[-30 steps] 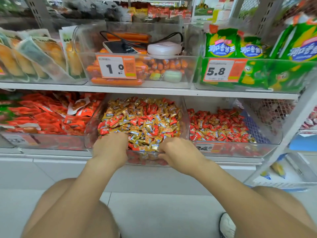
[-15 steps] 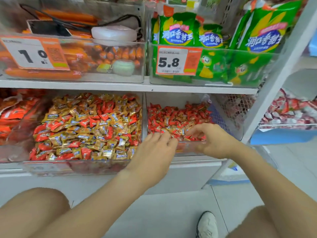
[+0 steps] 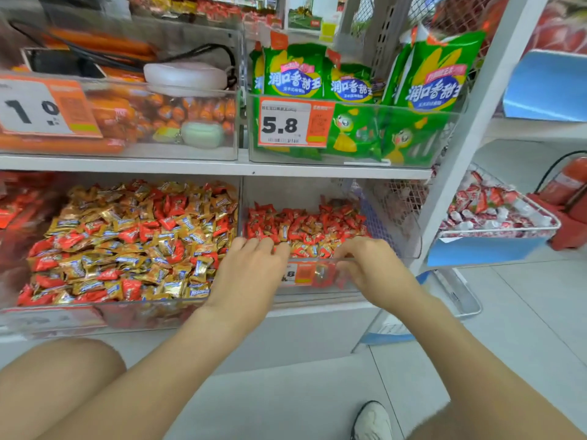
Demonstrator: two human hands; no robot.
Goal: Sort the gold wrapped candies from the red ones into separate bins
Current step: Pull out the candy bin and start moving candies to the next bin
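The person crouches before a shop shelf (image 3: 190, 168), and both hands are at the front of the right bin (image 3: 320, 292), a clear plastic box on the lower level. The left hand (image 3: 251, 271) lies over the front left corner of this bin, its fingers (image 3: 265, 244) bent down toward the candies. I cannot tell if it holds anything, because the fingertips are hidden. The right hand (image 3: 371, 265) is just beside it, at the front rim, also with bent fingers, and the thumb shows at the clear front wall. I cannot tell whether it grips the rim or a candy. The two hands are near each other but do not touch.

The right bin contains mostly red candies (image 3: 301, 223), with a few gold ones among them. An orange price label (image 3: 298, 274) is on its front wall, between the hands. The left bin (image 3: 143, 312), touching the right one, is filled with gold candies (image 3: 171, 287) and red ones mixed together.

On the shelf above stand green snack bags (image 3: 295, 77) behind a tag that reads 5.8 (image 3: 284, 123). A white shoe (image 3: 373, 419) shows on the floor (image 3: 540, 312) below.
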